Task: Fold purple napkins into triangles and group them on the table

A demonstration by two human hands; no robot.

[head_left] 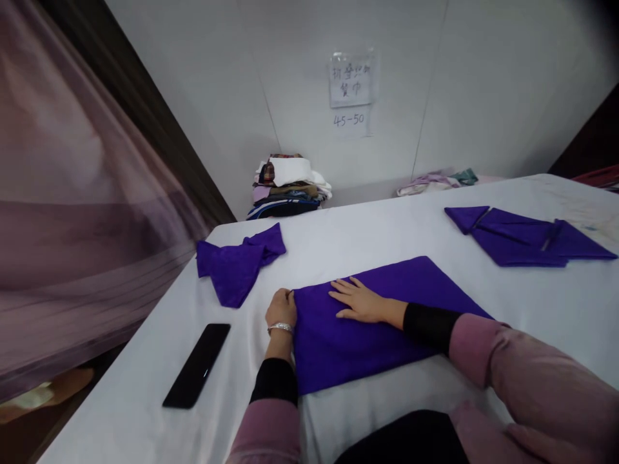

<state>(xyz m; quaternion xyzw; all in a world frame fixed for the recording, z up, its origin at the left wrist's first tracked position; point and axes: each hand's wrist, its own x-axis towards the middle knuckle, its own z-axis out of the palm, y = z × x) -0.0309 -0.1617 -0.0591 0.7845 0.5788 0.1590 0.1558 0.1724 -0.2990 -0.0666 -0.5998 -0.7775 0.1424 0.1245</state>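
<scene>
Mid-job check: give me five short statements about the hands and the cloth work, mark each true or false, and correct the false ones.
1. The right hand rests flat on the large purple cloth. True.
2. The left hand also lies flat on the middle of that cloth. False: it is curled at the left corner on the cloth's far side.
3. The black phone lies to the left of the left hand. True.
4. The large purple cloth touches the phone. False: they lie apart on the white table cover.
5. A smaller purple cloth lies beyond the phone. True.
</scene>
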